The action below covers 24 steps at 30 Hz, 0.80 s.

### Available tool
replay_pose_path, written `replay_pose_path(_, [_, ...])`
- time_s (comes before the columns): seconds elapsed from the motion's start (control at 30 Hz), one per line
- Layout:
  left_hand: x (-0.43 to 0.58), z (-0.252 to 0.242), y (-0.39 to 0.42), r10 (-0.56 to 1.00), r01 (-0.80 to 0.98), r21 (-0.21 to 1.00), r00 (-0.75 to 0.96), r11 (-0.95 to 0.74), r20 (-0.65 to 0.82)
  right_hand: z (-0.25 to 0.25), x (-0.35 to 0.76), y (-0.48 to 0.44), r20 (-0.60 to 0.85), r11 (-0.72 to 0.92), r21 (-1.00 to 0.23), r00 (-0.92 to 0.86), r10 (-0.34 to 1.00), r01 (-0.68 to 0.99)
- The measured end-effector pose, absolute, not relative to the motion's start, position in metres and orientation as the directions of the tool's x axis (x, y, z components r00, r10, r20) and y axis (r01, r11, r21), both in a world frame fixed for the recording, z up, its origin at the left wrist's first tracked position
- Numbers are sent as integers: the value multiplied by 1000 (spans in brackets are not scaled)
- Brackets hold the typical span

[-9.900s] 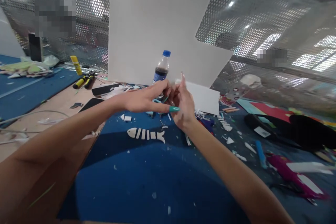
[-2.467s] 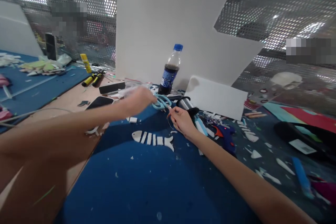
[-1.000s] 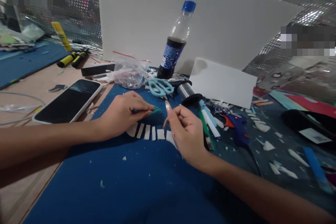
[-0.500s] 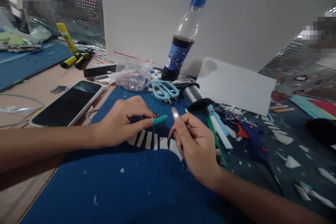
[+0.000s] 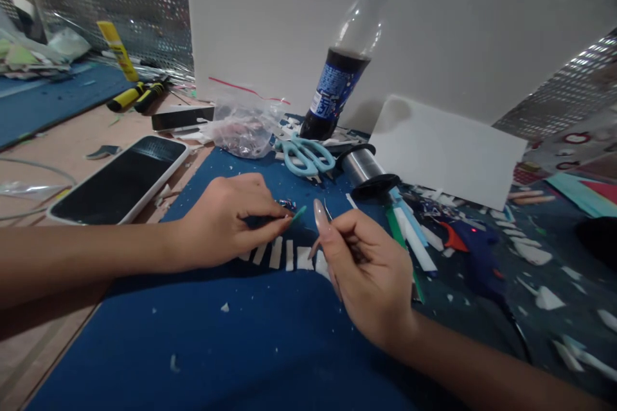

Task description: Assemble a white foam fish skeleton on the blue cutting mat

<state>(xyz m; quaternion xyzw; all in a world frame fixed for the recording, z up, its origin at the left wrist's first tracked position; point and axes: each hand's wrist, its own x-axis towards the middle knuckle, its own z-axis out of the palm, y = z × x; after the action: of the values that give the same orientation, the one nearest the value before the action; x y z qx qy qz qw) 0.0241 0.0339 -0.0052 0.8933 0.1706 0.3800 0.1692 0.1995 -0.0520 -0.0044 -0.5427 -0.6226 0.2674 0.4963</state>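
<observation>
My left hand is closed in a pinch above the blue mat, its long green thumbnail pointing right. Anything between those fingertips is too small to make out. Opposite it, my right hand is also pinched, with long pale nails. A thin dark sliver shows beside its thumb; its kind is unclear. Beneath and between both hands lies a row of small white cut pieces, partly covered by the fingers. Just beyond the left fingertips is a small glittery scrap.
Behind the hands are light-blue scissors, a wire spool, a cola bottle and a plastic bag. A phone lies left. On the right are a glue gun, coloured strips and white scraps.
The view has shifted slightly, so the bottle and spool sit further right. My left thumb has turned, showing its green nail edge-on. Both hands stay pinched, close together.
</observation>
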Motion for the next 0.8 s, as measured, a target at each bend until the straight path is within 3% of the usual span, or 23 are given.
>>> replay_pose_path(0.23, [26, -5, 31, 317, 200, 247, 669, -948, 672, -5, 194, -52, 429, 347, -774, 35, 903, 530])
replay_pose_path(0.5, [25, -10, 32, 221, 246, 79, 632, -966, 743, -1, 188, -53, 420, 345, -757, 8, 908, 555])
replay_pose_path(0.8, [26, -12, 31, 191, 251, 33, 635, -967, 748, -2, 189, -52, 453, 381, -712, -29, 891, 589])
